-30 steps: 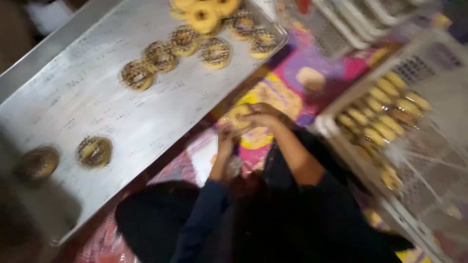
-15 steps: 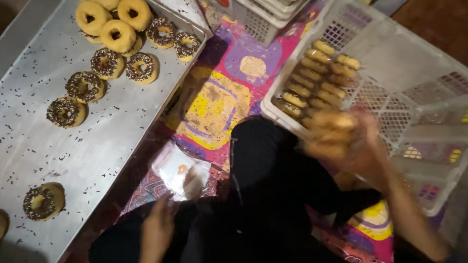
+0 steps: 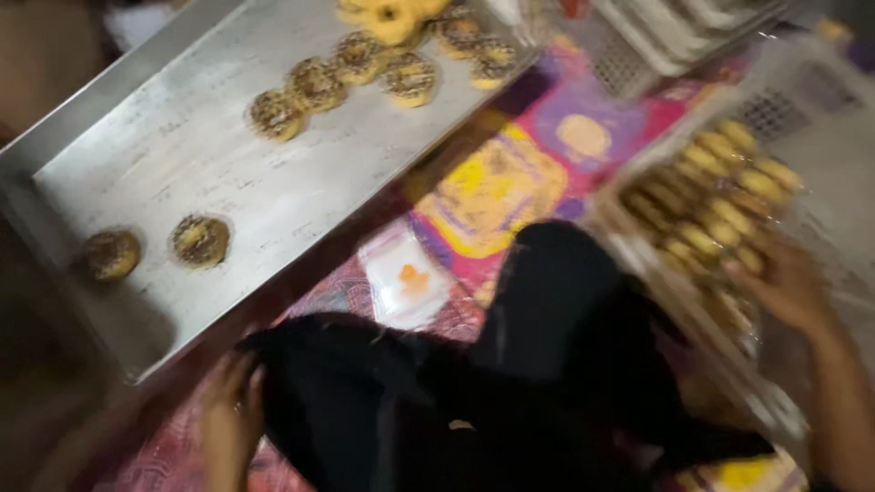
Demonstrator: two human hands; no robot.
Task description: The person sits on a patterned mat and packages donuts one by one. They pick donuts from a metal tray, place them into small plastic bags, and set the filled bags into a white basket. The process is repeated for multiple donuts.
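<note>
Seated person working between a metal tray and a white crate of packed doughnuts.

Large metal tray (image 3: 210, 173) is lying at upper left, carrying sprinkled doughnuts (image 3: 314, 84) along its far end and two near its left edge. White crate (image 3: 820, 118) is sitting at right, holding wrapped doughnuts (image 3: 711, 205) in rows. Right hand (image 3: 788, 287) is resting loosely spread against those rows; grip unclear through blur. Left hand (image 3: 230, 419) is lying low beside dark clothing, fingers relaxed, holding nothing visible.

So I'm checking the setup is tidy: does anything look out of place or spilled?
Nothing looks spilled. Two doughnuts sit apart at the near end of the metal tray, away from the cluster. A clear packet lies loose on the patterned mat. The picture is blurred, so small faults could be missed.
</note>
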